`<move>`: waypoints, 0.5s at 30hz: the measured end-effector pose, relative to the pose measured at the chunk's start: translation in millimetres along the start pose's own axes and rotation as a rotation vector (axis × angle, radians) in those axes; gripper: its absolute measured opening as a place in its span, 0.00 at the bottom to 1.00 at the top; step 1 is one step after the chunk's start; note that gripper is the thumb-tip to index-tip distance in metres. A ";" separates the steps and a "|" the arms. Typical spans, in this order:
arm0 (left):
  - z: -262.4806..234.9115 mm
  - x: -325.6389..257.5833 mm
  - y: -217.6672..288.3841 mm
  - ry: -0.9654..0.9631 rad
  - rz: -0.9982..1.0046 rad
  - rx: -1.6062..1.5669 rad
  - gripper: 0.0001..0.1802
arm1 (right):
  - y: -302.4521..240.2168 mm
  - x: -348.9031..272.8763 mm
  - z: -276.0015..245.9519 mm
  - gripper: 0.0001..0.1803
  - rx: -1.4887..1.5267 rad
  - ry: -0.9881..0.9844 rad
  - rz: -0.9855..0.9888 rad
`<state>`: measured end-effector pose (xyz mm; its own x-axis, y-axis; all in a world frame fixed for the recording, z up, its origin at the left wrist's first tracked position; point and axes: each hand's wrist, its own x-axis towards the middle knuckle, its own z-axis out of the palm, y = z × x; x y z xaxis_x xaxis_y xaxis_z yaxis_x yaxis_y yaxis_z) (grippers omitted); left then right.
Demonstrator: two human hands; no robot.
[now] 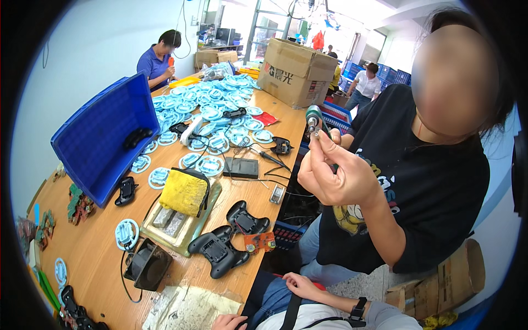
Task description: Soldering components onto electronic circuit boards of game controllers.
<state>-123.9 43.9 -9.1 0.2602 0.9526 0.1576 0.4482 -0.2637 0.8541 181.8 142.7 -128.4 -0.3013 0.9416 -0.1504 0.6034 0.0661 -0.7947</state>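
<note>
Two hands of the wearer show at the lower edge. The left hand [228, 322] is cut off by the frame beside a crumpled paper sheet [190, 308] at the near end of the tabletop [99, 258]; whether its fingers are open or closed I cannot tell. The right hand [300, 285], with a dark wristwatch [358, 309] on its forearm, rests palm down on a jeans-clad thigh [275, 297], fingers loosely spread and holding nothing.

Opposite, a seated person in a black shirt raises a hand [335, 176] with the fingers pinched on a small green-topped tool [313, 117].

A blue plastic crate [104, 137] stands tipped on its side with a black controller shell [137, 137] in it. A shallow tray [165, 234] holds a yellow sponge [184, 192] and grey metal blocks. A large cardboard box [297, 71] sits at the far end.

Two black gamepad shells [220, 250] lie just beside the tray, a small orange circuit board [258, 242] touching them. Many light-blue wheel-shaped parts [220, 110] cover the middle of the wooden tabletop. Other people work in the bright workshop beyond.
</note>
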 end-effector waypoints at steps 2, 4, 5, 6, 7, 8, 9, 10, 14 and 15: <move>-0.1 0.4 0.2 -0.006 -0.002 0.001 0.11 | 0.7 0.3 0.6 0.12 0.000 0.013 -0.012; 0.3 -0.2 -0.8 -0.011 -0.008 -0.003 0.11 | 2.2 0.5 1.4 0.13 0.000 0.024 -0.024; 0.3 0.1 -0.6 -0.012 -0.008 -0.003 0.11 | 3.1 0.7 1.7 0.13 -0.002 0.021 -0.020; 0.3 0.4 -0.1 -0.011 -0.007 0.000 0.11 | 3.7 0.8 1.8 0.13 -0.003 0.017 -0.015; 0.3 0.4 0.2 -0.010 -0.007 0.003 0.11 | 3.8 0.9 1.8 0.13 -0.002 0.017 -0.015; 0.4 0.6 0.3 -0.011 -0.007 0.004 0.11 | 3.8 1.1 1.6 0.13 -0.001 0.018 -0.018; 0.5 0.9 0.3 -0.013 -0.009 0.007 0.11 | 3.9 1.2 1.6 0.13 0.000 0.018 -0.021; -0.3 0.8 0.8 -0.014 -0.008 0.009 0.11 | 2.9 0.7 1.4 0.13 -0.001 0.020 -0.021; -0.4 0.3 1.9 -0.016 -0.008 0.010 0.11 | -1.5 -1.0 -0.3 0.13 0.001 0.027 -0.021; 0.1 0.1 1.2 -0.021 -0.015 0.006 0.11 | -2.3 -1.2 -0.5 0.13 0.002 0.025 -0.023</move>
<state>-123.2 43.6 -8.1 0.2710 0.9532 0.1340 0.4572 -0.2499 0.8535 181.2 141.6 -126.1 -0.2965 0.9478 -0.1170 0.5951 0.0875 -0.7988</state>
